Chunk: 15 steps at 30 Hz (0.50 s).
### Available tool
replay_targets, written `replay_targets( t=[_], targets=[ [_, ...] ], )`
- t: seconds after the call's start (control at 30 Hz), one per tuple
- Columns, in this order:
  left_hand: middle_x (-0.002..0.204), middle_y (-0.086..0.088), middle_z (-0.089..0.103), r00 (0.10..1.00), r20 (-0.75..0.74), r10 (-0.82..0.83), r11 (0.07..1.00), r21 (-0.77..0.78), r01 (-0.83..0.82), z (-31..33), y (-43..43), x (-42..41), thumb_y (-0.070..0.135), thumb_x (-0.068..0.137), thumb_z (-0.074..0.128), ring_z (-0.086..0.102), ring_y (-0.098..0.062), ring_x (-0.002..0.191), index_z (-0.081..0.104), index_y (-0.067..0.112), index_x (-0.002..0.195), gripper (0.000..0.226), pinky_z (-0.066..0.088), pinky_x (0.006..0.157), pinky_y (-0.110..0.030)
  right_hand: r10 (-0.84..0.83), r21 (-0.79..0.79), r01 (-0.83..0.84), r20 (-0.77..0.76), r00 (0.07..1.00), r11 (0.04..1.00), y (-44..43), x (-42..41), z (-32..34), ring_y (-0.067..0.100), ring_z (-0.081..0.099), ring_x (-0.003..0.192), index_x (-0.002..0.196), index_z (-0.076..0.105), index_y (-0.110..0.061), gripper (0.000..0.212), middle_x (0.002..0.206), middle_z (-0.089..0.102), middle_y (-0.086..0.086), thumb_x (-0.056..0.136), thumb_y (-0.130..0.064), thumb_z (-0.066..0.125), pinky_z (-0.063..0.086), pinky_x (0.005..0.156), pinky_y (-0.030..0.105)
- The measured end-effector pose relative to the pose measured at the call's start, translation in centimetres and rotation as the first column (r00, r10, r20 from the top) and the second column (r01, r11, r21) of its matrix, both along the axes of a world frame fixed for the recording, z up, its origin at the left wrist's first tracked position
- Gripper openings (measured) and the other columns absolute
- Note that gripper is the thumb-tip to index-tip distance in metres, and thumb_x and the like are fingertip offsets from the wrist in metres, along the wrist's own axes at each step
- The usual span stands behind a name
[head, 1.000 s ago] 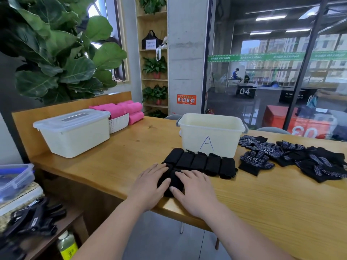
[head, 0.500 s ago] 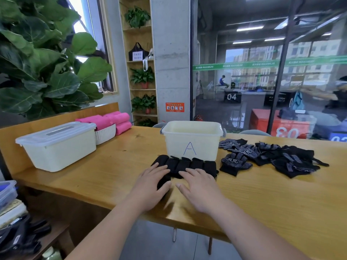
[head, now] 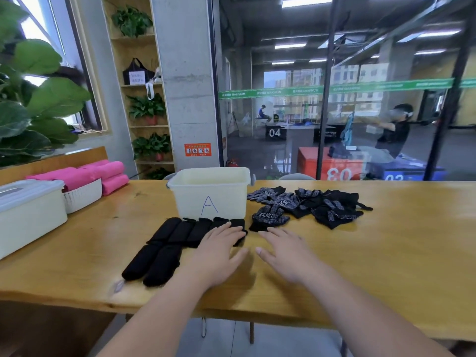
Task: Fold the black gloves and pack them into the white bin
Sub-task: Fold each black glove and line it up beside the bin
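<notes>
Black rolled gloves (head: 180,231) touched by flat L grip (head: 219,253); R grip (head: 286,253) spread, empty.

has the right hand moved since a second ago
Yes. The right hand went right: from in front of the left half of the bin to past its right edge.

smooth wooden table (head: 386,240), matt cloth gloves (head: 175,235)

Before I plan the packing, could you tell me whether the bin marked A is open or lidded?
Open: the white bin marked A shows its bare rim and inner wall, with no lid on it.
</notes>
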State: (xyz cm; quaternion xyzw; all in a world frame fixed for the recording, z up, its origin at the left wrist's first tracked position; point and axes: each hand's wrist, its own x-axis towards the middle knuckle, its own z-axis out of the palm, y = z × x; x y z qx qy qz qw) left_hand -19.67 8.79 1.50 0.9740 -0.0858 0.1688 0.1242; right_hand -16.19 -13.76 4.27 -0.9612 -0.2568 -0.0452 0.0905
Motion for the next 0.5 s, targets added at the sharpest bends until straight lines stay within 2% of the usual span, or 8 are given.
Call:
replay_targets(
  t=[0.17, 0.43, 0.5],
  targets=[
    [0.168, 0.019, 0.035, 0.999, -0.018, -0.042, 0.998, 0.049, 0.043, 0.2, -4.5, 2.6, 0.064, 0.105, 0.035, 0.016, -0.005, 0.16, 0.045, 0.035, 0.159, 0.062, 0.014, 0.131, -0.038, -0.053, -0.02, 0.052, -0.036, 0.998, 0.998, -4.3, 1.8, -1.4, 0.024, 0.016, 0.16, 0.164, 0.026, -0.039, 0.07, 0.173, 0.021, -0.007, 0.103, -0.073, 0.027, 0.022, 0.127, 0.052],
    [0.172, 0.0, 0.03, 0.993, -0.11, 0.038, 0.996, 0.086, -0.029, -0.1, -10.1, 6.1, 0.057, 0.11, 0.031, 0.02, -0.021, 0.161, 0.04, 0.024, 0.161, 0.062, 0.017, 0.131, -0.043, -0.096, 0.013, 0.097, -0.044, 0.994, 0.995, -10.1, 3.7, -2.9, 0.019, 0.013, 0.161, 0.163, 0.029, -0.041, 0.074, 0.173, 0.02, -0.011, 0.099, -0.078, 0.024, 0.015, 0.13, 0.048],
    [0.165, -0.006, 0.042, 0.984, -0.162, 0.069, 0.99, 0.131, -0.048, -0.4, -11.3, 6.7, 0.057, 0.11, 0.03, 0.033, -0.027, 0.154, 0.049, 0.021, 0.152, 0.059, 0.025, 0.127, -0.047, -0.122, 0.008, 0.122, -0.033, 0.992, 0.992, -11.4, 4.2, -3.2, 0.019, 0.015, 0.16, 0.162, 0.03, -0.041, 0.073, 0.173, 0.022, -0.01, 0.099, -0.078, 0.023, 0.015, 0.13, 0.048]
  ],
)
